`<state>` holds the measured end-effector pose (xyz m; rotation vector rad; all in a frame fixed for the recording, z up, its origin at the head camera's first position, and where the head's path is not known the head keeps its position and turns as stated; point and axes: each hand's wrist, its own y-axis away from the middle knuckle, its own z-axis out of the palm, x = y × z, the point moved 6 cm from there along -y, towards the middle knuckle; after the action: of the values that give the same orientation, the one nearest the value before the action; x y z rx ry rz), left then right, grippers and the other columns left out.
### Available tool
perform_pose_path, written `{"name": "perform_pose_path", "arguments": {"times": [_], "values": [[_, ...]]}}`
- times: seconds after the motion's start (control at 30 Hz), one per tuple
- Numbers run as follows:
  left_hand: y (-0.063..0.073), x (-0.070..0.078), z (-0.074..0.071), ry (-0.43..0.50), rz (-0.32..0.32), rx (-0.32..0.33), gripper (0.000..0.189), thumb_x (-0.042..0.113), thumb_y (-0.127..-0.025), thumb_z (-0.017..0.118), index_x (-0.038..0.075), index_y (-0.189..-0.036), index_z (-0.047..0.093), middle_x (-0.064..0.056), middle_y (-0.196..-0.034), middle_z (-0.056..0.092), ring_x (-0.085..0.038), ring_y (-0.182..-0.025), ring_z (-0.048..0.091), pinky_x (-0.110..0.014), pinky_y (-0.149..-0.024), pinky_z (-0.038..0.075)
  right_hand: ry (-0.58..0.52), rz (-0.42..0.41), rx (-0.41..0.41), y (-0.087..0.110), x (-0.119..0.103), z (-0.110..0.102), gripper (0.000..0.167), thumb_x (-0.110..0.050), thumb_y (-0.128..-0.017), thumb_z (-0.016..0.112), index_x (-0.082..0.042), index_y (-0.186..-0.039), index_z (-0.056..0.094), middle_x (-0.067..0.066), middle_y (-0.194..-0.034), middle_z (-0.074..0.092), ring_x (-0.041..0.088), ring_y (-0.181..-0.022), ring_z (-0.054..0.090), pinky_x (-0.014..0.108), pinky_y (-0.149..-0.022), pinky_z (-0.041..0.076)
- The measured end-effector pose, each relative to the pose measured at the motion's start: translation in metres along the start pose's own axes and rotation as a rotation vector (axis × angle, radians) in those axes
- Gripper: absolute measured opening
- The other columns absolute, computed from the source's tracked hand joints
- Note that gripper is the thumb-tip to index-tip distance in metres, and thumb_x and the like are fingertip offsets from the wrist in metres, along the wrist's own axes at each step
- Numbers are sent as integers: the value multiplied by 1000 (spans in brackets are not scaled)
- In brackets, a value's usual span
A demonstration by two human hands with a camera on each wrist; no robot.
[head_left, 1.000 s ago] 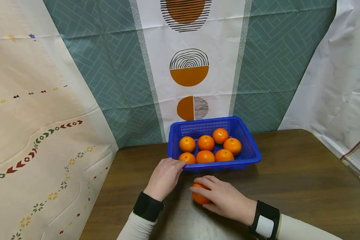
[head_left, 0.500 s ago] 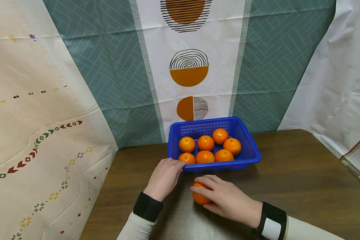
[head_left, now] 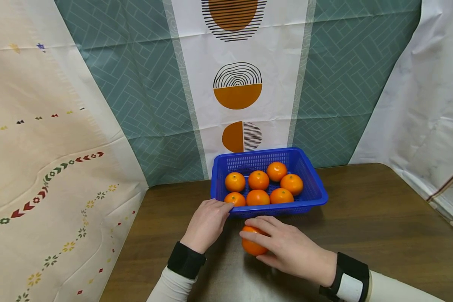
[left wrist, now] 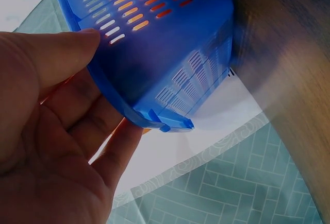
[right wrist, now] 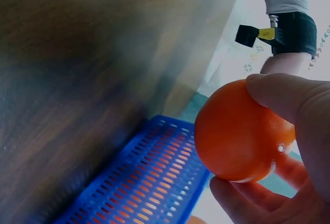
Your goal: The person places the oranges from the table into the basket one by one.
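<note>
A blue slotted plastic basket (head_left: 303,204) stands on the table with several oranges (head_left: 258,197) inside. My left hand (head_left: 207,223) grips its near left corner; in the left wrist view the thumb (left wrist: 67,49) lies against the basket's outer wall (left wrist: 154,54) and the fingers bend round the rim. Just in front of the basket, my right hand (head_left: 288,247) holds one orange (head_left: 251,248) from above. The right wrist view shows this orange (right wrist: 232,131) between thumb and fingertips, seemingly off the tabletop and beside the basket's slotted wall (right wrist: 149,177).
The brown wooden table (head_left: 366,226) extends to both sides of the basket. Patterned green and white cloth (head_left: 143,96) hangs behind it. Pale cloth with printed motifs (head_left: 60,201) covers the left side, and whitish cloth (head_left: 434,109) hangs on the right.
My right hand has shifted slightly right with the orange, which looks a little higher, and its wrist has swung right. The left hand and basket stay practically where they were.
</note>
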<state>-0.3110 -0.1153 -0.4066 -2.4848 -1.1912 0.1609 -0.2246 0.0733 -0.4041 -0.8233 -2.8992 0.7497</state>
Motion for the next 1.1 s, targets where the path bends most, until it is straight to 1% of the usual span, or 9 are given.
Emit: {"name": "perform_pose_path", "arguments": {"times": [0.33, 0.6, 0.7, 0.83, 0.97, 1.1], "values": [[1, 0, -1, -4, -4, -3, 29, 13, -99, 85, 13, -127, 79, -1, -110, 82, -22, -102, 75, -46, -110, 56, -1, 23, 40, -7, 1, -20, 83, -27, -84, 101, -26, -156, 59, 3, -153, 59, 23, -134, 61, 42, -101, 63], [0, 1, -2, -9, 12, 7, 26, 12, -99, 85, 14, -124, 78, 1, -104, 82, -21, -98, 74, -45, -108, 57, 33, 31, 96, -16, 13, -42, 87, -23, -80, 103, -25, -156, 60, 5, -153, 59, 26, -129, 64, 46, -95, 65], [0, 1, -2, -15, 16, 7, 26, 12, -98, 86, 14, -123, 78, 1, -102, 81, -21, -97, 73, -45, -107, 58, 47, 39, 104, -21, 20, -50, 86, -23, -81, 103, -24, -156, 61, 6, -154, 59, 27, -131, 64, 46, -97, 64], [0, 1, -2, -16, 18, 7, 25, 12, -98, 86, 14, -123, 78, 1, -102, 81, -21, -97, 73, -45, -107, 58, 64, 47, 105, -28, 29, -58, 80, -25, -83, 102, -21, -153, 63, 7, -152, 61, 28, -132, 64, 46, -104, 61], [0, 0, -1, -17, 17, 6, 23, 15, -100, 85, 14, -122, 78, 1, -102, 82, -20, -97, 74, -44, -106, 58, 82, 61, 94, -32, 37, -61, 77, -28, -84, 101, -21, -151, 64, 9, -153, 62, 30, -134, 62, 47, -108, 59], [1, 0, 0, -11, 19, 8, 22, 14, -100, 84, 13, -121, 78, 1, -102, 82, -21, -96, 74, -45, -106, 58, 89, 73, 83, -36, 45, -61, 77, -27, -84, 100, -19, -152, 64, 12, -154, 61, 32, -136, 61, 49, -108, 58]]}}
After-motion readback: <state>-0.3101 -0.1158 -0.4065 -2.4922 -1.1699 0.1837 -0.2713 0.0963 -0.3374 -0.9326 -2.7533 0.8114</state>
